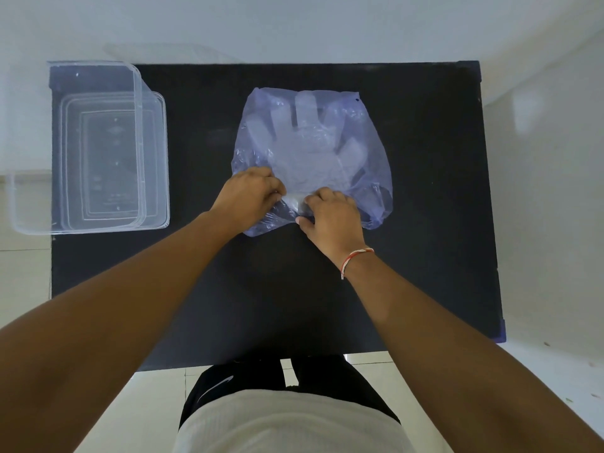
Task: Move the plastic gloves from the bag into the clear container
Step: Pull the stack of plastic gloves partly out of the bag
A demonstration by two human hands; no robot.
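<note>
A thin bluish plastic bag (369, 158) lies flat in the middle of the black table (425, 256). Inside it a stack of clear plastic gloves (307, 142) shows through, fingers pointing away from me. My left hand (248, 197) pinches the bag's near edge on the left of its mouth. My right hand (333, 220) grips the same edge just to the right, thumb underneath. The clear container (143, 152) stands at the table's left edge, with no gloves in it.
A clear lid (170, 53) lies behind the container at the table's far left corner. White walls and a tiled floor surround the table. My torso stands at the table's near edge.
</note>
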